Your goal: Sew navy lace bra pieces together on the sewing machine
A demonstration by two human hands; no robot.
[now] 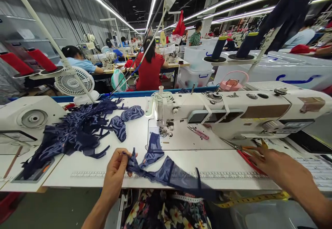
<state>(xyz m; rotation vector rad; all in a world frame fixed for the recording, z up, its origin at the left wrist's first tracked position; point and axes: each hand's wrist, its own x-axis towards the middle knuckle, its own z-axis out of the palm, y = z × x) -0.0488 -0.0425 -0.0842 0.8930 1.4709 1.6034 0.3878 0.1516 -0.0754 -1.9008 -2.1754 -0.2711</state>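
Left hand (116, 168) pinches navy mesh bra (164, 173), which drapes limply over front edge of white table (85, 165); advise supporting hanging end against stretch | Right hand (276, 168) at scissors (230, 143), finger closure cannot be told; advise points off sheer mesh | Beyond: glossy sewing machine (249, 101); 2 rounded, swirl-patterned cups (132, 113)
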